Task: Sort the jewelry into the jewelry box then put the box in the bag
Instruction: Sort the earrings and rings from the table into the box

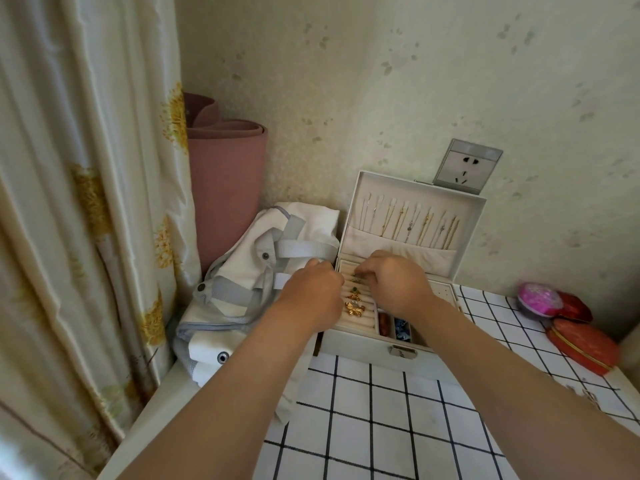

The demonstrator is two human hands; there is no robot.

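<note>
Sorting stage, well along. Jewelry box (363,344) sits open on the checked table (381,427), lid (415,192) upright against the wall. Necklaces (412,220) already hang in the lid. Several rings (355,308) sit in the padded rows, and the front compartments hold an amber piece (382,320) and something blue (401,329).

Both hands are over the ring rows. Right hand (394,285): fingers curled, tips bunched at the top row on a small piece; pinching or just pressing, cannot tell. Left hand (311,289): fingers bent down at the box's left edge, tips hidden, so hold cannot be told.

White bag (304,220) lies just left of the box, touching it, straps loose.

Left to do, by my read: finish the rings, close the lid, put the box in the bag. Red pouches (581,344) lie well to the right; contents unknown.
</note>
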